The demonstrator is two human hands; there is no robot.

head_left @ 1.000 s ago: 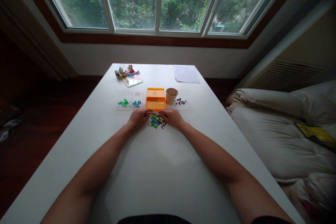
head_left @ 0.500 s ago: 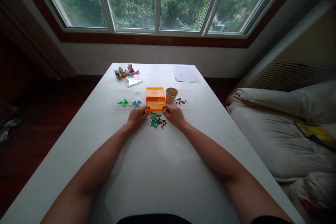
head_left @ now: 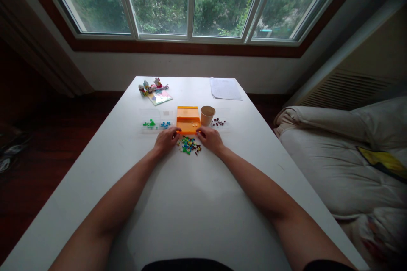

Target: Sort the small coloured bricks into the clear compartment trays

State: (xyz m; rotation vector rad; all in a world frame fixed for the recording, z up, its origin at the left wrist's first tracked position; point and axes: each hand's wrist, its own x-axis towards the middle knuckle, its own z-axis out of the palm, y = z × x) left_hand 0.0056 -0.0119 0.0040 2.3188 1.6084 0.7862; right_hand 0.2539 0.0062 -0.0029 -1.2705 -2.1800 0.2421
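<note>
An open orange plastic box (head_left: 188, 112), its lid folded back, sits mid-table with a few small pale pieces inside. My left hand (head_left: 165, 139) is closed at the box's front left corner, fingertips on its edge. At the front right corner, my right hand (head_left: 210, 139) pinches the edge in the same way. Just in front of the box, between my hands, lies a loose pile of small mixed toy bricks (head_left: 189, 145) in green, blue, yellow and brown. A brown paper cup (head_left: 207, 115) stands against the box's right side.
Left of the box, a clear tray holds green pieces (head_left: 149, 123) and blue pieces (head_left: 165, 124). Dark brown pieces (head_left: 218, 122) lie in another clear tray on the right. Small built figures (head_left: 154, 87), a coloured card (head_left: 160, 97) and paper sheets (head_left: 225, 89) lie at the far end.
</note>
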